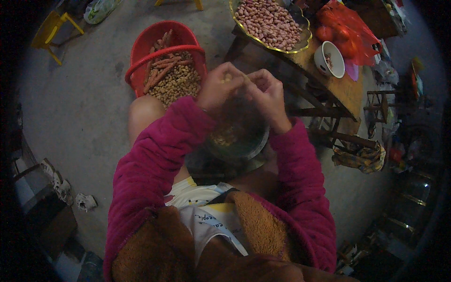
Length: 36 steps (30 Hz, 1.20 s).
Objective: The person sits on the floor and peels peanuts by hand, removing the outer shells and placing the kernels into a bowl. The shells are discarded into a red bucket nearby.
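Observation:
My left hand [221, 86] and my right hand [267, 93] meet at the fingertips over a dark basin [259, 149]. Pinched between them is a small pale piece, apparently a peanut [246, 77], partly covered by fingers. Another pale peanut pod [227, 77] shows in the curled fingers of my left hand. Pale peanut shells [224, 136] lie in the basin, whose far part is hidden by my hands. Left of my left hand stands a red plastic basket [143, 38] with a raised handle. It contains unshelled peanuts [179, 83] and reddish corn cobs [164, 72].
A wooden table [338, 93] at right bears a gold-rimmed tray [306, 44] of shelled peanuts [269, 24]. Beside it are a white bowl [340, 60] with a few peanuts and a red plastic bag [348, 24] of round items. A yellow chair [45, 33] stands far left.

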Motion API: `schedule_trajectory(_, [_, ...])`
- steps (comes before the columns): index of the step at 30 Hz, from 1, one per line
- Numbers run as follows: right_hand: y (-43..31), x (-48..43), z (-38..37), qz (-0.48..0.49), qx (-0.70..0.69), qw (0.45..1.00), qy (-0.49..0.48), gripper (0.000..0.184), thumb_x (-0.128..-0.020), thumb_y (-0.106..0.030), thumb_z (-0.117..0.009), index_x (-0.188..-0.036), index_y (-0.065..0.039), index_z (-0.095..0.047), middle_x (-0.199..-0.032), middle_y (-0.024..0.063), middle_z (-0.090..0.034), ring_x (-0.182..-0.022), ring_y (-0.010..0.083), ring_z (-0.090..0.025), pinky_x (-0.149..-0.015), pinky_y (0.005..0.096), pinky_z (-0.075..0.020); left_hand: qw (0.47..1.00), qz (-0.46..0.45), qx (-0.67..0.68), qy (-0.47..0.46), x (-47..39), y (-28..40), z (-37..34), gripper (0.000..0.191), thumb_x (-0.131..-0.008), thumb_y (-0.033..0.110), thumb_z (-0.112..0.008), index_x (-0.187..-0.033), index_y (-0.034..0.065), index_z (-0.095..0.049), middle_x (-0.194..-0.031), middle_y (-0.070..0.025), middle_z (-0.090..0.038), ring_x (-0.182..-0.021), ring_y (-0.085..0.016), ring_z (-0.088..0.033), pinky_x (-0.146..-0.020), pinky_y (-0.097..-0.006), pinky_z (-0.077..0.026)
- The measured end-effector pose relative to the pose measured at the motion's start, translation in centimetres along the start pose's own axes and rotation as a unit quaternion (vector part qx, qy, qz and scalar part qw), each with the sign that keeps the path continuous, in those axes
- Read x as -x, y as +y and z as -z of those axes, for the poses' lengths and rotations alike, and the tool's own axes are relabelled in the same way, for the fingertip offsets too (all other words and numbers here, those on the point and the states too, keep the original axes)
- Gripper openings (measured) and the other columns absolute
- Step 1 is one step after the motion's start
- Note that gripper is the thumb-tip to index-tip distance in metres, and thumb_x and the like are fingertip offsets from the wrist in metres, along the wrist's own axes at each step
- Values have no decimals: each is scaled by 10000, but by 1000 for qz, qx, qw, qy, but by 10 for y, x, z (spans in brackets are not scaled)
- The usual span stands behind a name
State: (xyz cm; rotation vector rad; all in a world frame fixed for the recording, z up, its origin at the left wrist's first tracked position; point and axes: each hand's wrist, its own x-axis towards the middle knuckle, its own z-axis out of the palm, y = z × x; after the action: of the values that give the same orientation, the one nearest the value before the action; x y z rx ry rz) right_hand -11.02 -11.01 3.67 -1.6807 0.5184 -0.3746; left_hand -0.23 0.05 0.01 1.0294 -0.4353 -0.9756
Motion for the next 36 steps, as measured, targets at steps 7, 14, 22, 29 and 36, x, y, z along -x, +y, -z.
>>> schedule_trajectory(7, [0, 1, -5, -72, -205, 976, -8, 99, -904, -102, -585, -949, -15, -568, -773, 61, -628, -585, 119, -590, -519, 229, -473, 998, -13, 58, -33, -3, -3, 6, 114, -888, 68, -546, -983, 50, -484, -824, -75, -612, -648, -118, -606, -564, -231, -486])
schedule_trajectory(14, [-4, 0, -6, -118, -409, 904, -40, 121, -910, -77, -545, -1017, -21, -543, -856, 101, -617, -675, 161, -597, -604, 290, -503, 996, -33, 78, -26, 0, 3, 3, 149, -900, 107, -546, -1027, 45, -500, -811, -70, -612, -597, -103, -590, -492, -187, -414])
schedule_trajectory(22, [-47, -16, 22, 13, -339, 939, 44, 160, -894, -81, -579, -1040, -16, -564, -886, 112, -640, -689, 149, -599, -607, 276, -494, 992, -15, 120, -18, 0, 11, 0, 223, -902, 133, -552, -1091, 19, -518, -725, -7, -494, -516, -55, -397, -464, -186, -315])
schedule_trajectory(29, [-50, -64, 58, 229, 168, 936, 208, 185, -866, -102, -649, -1016, 7, -632, -836, 38, -673, -614, 35, -497, -522, 184, -379, 992, 16, 121, -11, -2, 5, 1, 221, -943, 195, -507, -1066, 13, -534, -725, -10, -476, -536, -49, -389, -461, -181, -298])
schedule_trajectory(36, [-60, -59, 62, 124, -1, 972, 201, 175, -866, -126, -657, -979, 7, -646, -850, 65, -690, -625, 54, -527, -535, 199, -406, 990, 39, 133, 3, 1, 8, -1, 318, -979, 301, -425, -1050, 12, -535, -726, -12, -476, -518, -47, -376, -450, -183, -297])
